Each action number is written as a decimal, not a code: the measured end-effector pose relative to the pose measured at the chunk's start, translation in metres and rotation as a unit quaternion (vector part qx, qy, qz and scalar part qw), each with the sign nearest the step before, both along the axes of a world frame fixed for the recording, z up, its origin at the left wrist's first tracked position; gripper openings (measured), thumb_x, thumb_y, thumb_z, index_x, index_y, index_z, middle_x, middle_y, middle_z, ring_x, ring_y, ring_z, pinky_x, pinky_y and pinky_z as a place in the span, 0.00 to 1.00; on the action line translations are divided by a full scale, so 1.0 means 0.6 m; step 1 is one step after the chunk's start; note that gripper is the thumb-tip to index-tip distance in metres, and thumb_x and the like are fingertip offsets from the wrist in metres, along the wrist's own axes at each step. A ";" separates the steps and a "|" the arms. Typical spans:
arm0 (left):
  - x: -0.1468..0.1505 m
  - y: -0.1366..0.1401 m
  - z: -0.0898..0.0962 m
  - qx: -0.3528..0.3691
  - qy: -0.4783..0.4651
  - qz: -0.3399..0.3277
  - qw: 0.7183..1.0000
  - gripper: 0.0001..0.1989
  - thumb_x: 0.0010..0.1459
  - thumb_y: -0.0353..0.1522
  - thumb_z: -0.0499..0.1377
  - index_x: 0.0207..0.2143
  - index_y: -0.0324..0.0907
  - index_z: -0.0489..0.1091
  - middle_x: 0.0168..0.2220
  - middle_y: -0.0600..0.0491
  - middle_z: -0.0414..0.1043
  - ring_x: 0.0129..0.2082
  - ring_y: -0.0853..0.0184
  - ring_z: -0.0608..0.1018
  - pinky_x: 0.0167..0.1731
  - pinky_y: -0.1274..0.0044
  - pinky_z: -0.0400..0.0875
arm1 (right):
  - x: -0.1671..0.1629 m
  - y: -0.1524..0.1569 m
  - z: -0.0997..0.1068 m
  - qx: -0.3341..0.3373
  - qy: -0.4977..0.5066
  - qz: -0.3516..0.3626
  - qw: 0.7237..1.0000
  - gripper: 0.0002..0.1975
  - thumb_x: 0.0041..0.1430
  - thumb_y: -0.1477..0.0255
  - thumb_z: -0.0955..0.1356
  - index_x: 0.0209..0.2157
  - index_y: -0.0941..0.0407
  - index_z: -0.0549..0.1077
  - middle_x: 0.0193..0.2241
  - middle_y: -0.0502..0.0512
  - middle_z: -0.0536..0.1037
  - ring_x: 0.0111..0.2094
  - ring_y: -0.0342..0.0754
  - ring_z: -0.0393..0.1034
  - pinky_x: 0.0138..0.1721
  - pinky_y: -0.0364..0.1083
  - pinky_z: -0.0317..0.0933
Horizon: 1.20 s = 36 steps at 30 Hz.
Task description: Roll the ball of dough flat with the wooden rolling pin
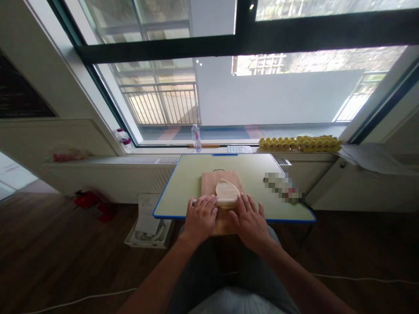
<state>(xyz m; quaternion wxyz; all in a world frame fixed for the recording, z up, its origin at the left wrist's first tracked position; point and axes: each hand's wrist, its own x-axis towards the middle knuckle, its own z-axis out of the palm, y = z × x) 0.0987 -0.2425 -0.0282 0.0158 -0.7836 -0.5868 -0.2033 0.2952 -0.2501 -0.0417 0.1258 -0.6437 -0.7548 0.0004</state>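
Note:
A pale sheet of dough (226,190) lies on a wooden cutting board (208,179), spread flat with a rounded far edge. Across its near part runs a light rolling pin (226,203). My left hand (201,218) is closed over the pin's left end, fingers curled on top. At the other end, my right hand (251,220) bears down on the pin, its fingers bent over it and somewhat apart. Both pin ends are mostly hidden by the hands. The board's near edge sticks out past the table's front edge.
The board rests on a small blue-edged table (183,183). A blurred-out object (283,186) lies at its right. On the windowsill are a water bottle (196,138) and a yellow braided strip (299,143). An open box (150,233) and a red fire extinguisher (88,199) stand on the floor.

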 end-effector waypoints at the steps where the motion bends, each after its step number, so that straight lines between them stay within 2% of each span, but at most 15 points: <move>1: -0.002 -0.001 0.001 0.004 -0.007 -0.002 1.000 0.21 0.71 0.34 0.54 0.63 0.52 0.69 0.64 0.51 0.75 0.63 0.56 0.73 0.67 0.54 0.57 | 0.002 -0.004 0.000 -0.003 0.002 0.000 1.000 0.32 0.75 0.60 0.55 0.74 0.60 0.56 0.74 0.62 0.55 0.75 0.61 0.45 0.72 0.68 0.41; 4: -0.008 0.004 0.008 0.012 -0.030 0.007 0.999 0.17 0.68 0.32 0.57 0.58 0.51 0.73 0.57 0.51 0.79 0.58 0.56 0.76 0.64 0.56 0.59 | 0.009 -0.007 0.006 -0.012 0.016 0.002 1.000 0.32 0.75 0.60 0.57 0.73 0.59 0.57 0.74 0.63 0.57 0.75 0.61 0.46 0.71 0.68 0.42; 7: -0.008 0.009 0.016 0.007 -0.041 0.010 0.999 0.14 0.66 0.32 0.60 0.54 0.50 0.75 0.52 0.52 0.80 0.53 0.57 0.77 0.61 0.58 0.62 | 0.022 0.003 0.012 -0.013 0.043 0.010 0.999 0.28 0.76 0.60 0.58 0.70 0.56 0.63 0.71 0.60 0.64 0.74 0.61 0.50 0.71 0.69 0.44; 12: 0.014 0.008 0.021 -0.002 -0.053 -0.012 0.999 0.13 0.66 0.32 0.61 0.53 0.50 0.74 0.50 0.52 0.80 0.53 0.58 0.76 0.60 0.59 0.62 | 0.049 0.039 0.012 0.015 0.102 0.012 0.995 0.22 0.76 0.61 0.57 0.63 0.51 0.72 0.66 0.57 0.71 0.70 0.58 0.58 0.69 0.67 0.50; 16: 0.026 0.013 0.012 -0.018 -0.054 0.001 0.998 0.13 0.68 0.35 0.60 0.54 0.49 0.74 0.52 0.51 0.79 0.54 0.58 0.77 0.61 0.59 0.63 | 0.055 0.066 0.006 0.008 0.091 -0.019 0.996 0.23 0.76 0.62 0.57 0.64 0.52 0.71 0.67 0.58 0.71 0.69 0.59 0.59 0.68 0.67 0.51; 23: 0.019 0.038 -0.003 -0.025 -0.009 0.012 1.000 0.24 0.72 0.44 0.53 0.65 0.46 0.68 0.67 0.45 0.70 0.67 0.53 0.69 0.68 0.51 0.57 | 0.041 0.092 -0.002 0.010 0.026 -0.035 0.999 0.27 0.77 0.62 0.55 0.69 0.56 0.64 0.71 0.60 0.64 0.72 0.59 0.53 0.69 0.66 0.49; 32: 0.019 0.116 0.009 -0.031 0.017 0.032 0.999 0.26 0.73 0.47 0.49 0.66 0.49 0.69 0.69 0.47 0.67 0.69 0.50 0.68 0.68 0.46 0.56 | 0.028 0.166 0.015 -0.006 -0.003 -0.046 0.999 0.28 0.77 0.59 0.55 0.69 0.57 0.65 0.70 0.58 0.65 0.71 0.64 0.53 0.69 0.67 0.48; 36: 0.018 0.122 0.008 -0.032 0.020 0.038 0.999 0.26 0.73 0.48 0.49 0.66 0.49 0.69 0.69 0.47 0.67 0.69 0.49 0.68 0.67 0.47 0.57 | 0.026 0.175 0.019 -0.009 -0.010 -0.044 0.999 0.28 0.76 0.60 0.56 0.69 0.57 0.65 0.70 0.59 0.66 0.71 0.65 0.54 0.69 0.67 0.49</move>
